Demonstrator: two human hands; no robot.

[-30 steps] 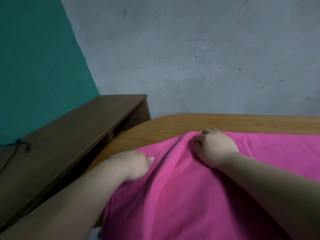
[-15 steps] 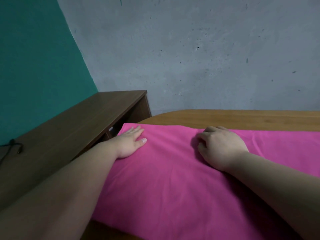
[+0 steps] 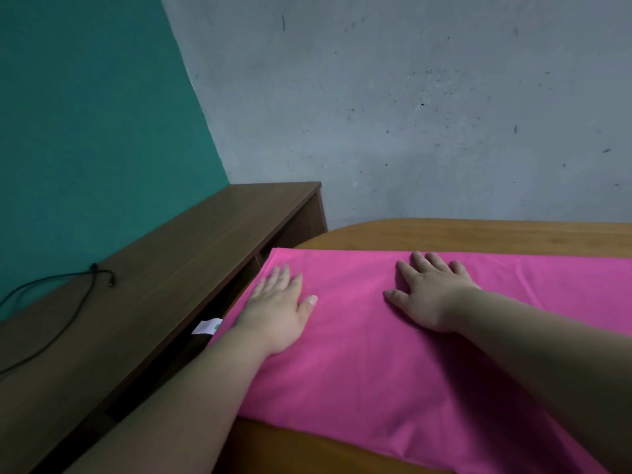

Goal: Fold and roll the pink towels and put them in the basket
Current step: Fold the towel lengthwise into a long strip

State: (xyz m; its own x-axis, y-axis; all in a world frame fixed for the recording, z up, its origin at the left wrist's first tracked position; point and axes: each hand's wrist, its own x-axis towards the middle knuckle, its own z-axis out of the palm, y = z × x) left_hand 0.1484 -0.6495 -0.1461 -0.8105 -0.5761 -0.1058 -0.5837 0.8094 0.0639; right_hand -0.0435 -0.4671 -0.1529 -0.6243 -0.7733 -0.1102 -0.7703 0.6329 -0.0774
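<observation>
Plain room — wooden table (image 3: 478, 234), low shelf (image 3: 205, 251)

Towel (image 3: 359, 354) spread on counter (image 3: 478, 234), under both hands. Left hand (image 3: 277, 309) flat near towel's left end; right hand (image 3: 431, 295) flat to its right, apart. Bare counter beyond fingertips. Shelf unit (image 3: 171, 268) left of left hand, cable (image 3: 78, 289) on top.

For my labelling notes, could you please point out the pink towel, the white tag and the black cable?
pink towel (image 3: 359, 354), head view, flat middle of the cloth.
white tag (image 3: 207, 327), head view, its centre.
black cable (image 3: 94, 270), head view, loop near its end.
</observation>
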